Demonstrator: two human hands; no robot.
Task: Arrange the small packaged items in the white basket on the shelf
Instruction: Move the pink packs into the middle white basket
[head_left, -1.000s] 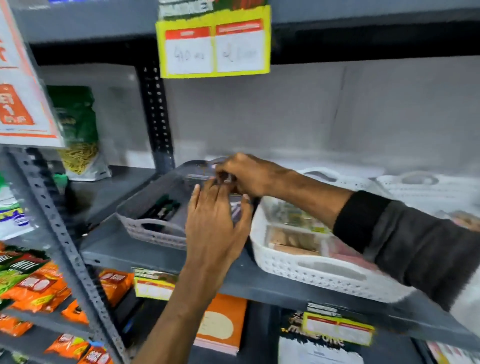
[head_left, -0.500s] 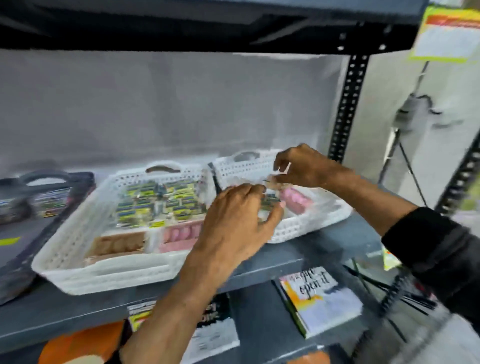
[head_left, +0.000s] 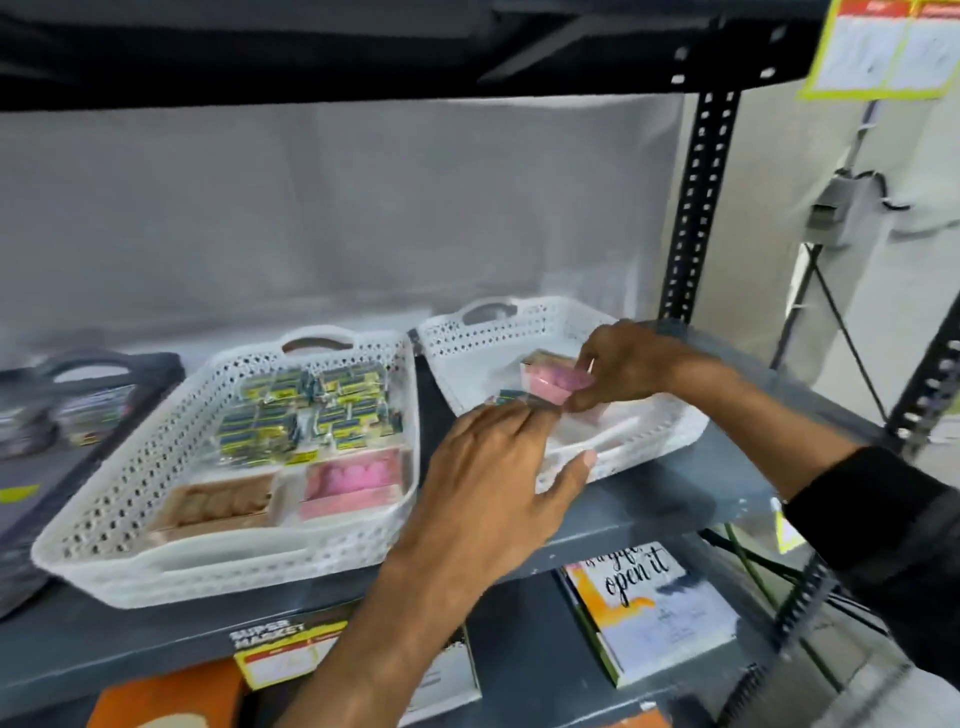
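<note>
- My right hand (head_left: 631, 364) pinches a pink packet (head_left: 553, 382) between thumb and fingertips, just above the floor of the right-hand white basket (head_left: 524, 325) on the grey shelf (head_left: 649, 512).
- My left hand (head_left: 493, 478) lies over that basket's near rim, fingers loosely spread; a small dark-wrapped packet (head_left: 506, 397) shows at the fingertips, though I cannot tell whether I grip it.
- Half a second ago both hands sat closer together over this basket; a second ago they worked at a grey tray far to the left. I judge the sorting has moved on to this basket, which is mostly bare.
- The left white basket (head_left: 104, 519), its far corner close to this one's, already holds yellow-green packets (head_left: 311, 410), a brown pack (head_left: 218, 501) and a pink pack (head_left: 353, 480).
- Open floor lies right of and nearer than the pink packet; the shelf post (head_left: 696, 208) stands near the basket's far right corner, the upper shelf (head_left: 363, 47) overhead.
</note>
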